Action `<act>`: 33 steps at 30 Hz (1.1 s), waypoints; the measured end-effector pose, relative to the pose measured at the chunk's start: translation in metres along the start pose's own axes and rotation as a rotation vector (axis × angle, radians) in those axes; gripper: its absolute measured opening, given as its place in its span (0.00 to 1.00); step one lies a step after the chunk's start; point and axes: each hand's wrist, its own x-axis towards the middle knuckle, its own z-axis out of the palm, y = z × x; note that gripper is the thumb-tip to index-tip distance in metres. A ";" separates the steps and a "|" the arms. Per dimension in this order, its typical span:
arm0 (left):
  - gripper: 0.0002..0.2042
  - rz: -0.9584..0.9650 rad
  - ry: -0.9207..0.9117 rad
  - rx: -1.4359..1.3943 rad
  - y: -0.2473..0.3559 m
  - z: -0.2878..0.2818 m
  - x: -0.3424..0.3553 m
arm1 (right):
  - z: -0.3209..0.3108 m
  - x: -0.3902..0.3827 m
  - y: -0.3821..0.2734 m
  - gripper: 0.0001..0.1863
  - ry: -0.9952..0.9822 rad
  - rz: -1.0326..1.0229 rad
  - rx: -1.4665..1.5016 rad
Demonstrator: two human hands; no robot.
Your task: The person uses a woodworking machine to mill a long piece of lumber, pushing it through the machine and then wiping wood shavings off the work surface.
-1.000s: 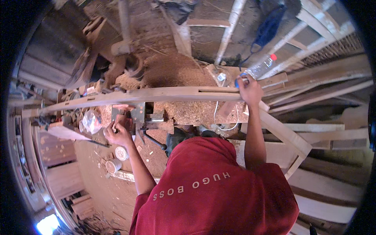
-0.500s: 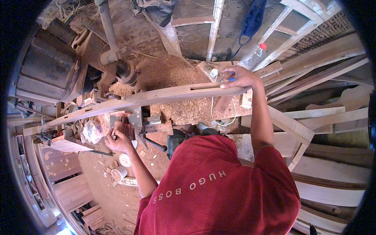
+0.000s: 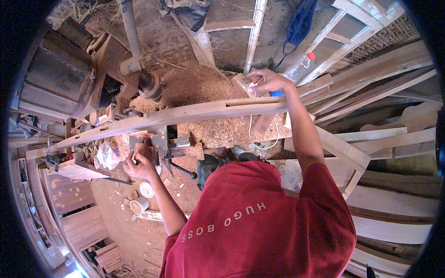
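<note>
A long pale wooden rail (image 3: 185, 112) with slots cut in it stretches across in front of me, held level at the vise (image 3: 162, 139). My right hand (image 3: 273, 83) reaches past the rail's right end, its fingers and thumb closed around a white plug (image 3: 252, 88) on a white cord (image 3: 251, 127). Below the rail on the left, my left hand (image 3: 140, 167) is curled beside a reddish-brown wooden piece (image 3: 144, 149). What its fingers hold, if anything, is hidden.
Wood shavings (image 3: 208, 132) cover the bench behind the rail. A clear bottle (image 3: 299, 69) with a red cap and a blue cloth mask (image 3: 299, 28) are at the back right. Boards (image 3: 389, 197) are stacked on the right. A small tub (image 3: 139, 205) sits lower left.
My right hand has let go of the rail's right end and moved left and slightly away from me to the white plug. The left hand stays in place.
</note>
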 end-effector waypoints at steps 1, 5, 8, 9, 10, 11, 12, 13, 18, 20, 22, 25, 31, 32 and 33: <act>0.08 0.008 0.010 0.021 -0.003 0.000 -0.002 | 0.001 -0.003 -0.004 0.47 -0.122 -0.057 -0.025; 0.08 0.026 0.005 -0.006 0.001 0.000 -0.001 | 0.006 -0.008 -0.010 0.48 -0.200 -0.114 -0.046; 0.08 0.023 -0.006 -0.006 0.004 0.000 0.002 | 0.009 0.009 0.004 0.47 0.012 0.089 0.395; 0.08 0.027 0.002 0.010 0.004 -0.001 0.002 | 0.010 0.009 0.004 0.47 0.234 0.052 0.195; 0.08 0.032 0.010 0.025 0.005 -0.001 0.001 | 0.011 0.008 0.004 0.47 0.152 -0.002 0.152; 0.08 0.028 0.010 0.027 0.005 -0.002 0.000 | 0.012 0.000 -0.005 0.47 0.069 -0.054 0.108; 0.08 0.025 0.009 0.029 0.006 -0.003 0.000 | 0.013 -0.004 -0.010 0.47 -0.013 -0.105 0.065; 0.07 0.022 0.009 0.031 0.007 -0.003 0.000 | 0.014 -0.002 -0.008 0.48 -0.151 -0.087 0.076; 0.07 0.038 0.003 -0.007 0.006 -0.002 0.002 | 0.015 0.002 -0.013 0.48 0.056 -0.101 0.095; 0.07 0.030 -0.002 0.002 0.009 -0.003 0.001 | 0.015 0.011 -0.007 0.48 0.371 -0.026 0.180; 0.07 0.014 -0.008 0.011 0.010 -0.003 0.001 | 0.020 0.008 -0.005 0.48 0.180 -0.145 0.111; 0.07 -0.001 0.000 -0.024 0.001 -0.002 -0.001 | 0.024 0.000 -0.028 0.47 -0.141 -0.177 -0.008; 0.07 0.011 -0.003 -0.004 0.010 -0.002 0.002 | 0.021 0.019 -0.017 0.48 0.125 -0.088 0.150; 0.07 0.012 0.006 0.005 0.007 -0.003 0.002 | 0.023 0.017 -0.024 0.48 0.136 -0.120 0.087; 0.07 0.015 0.012 0.009 0.007 -0.003 0.000 | 0.021 0.000 -0.047 0.47 -0.014 -0.112 0.127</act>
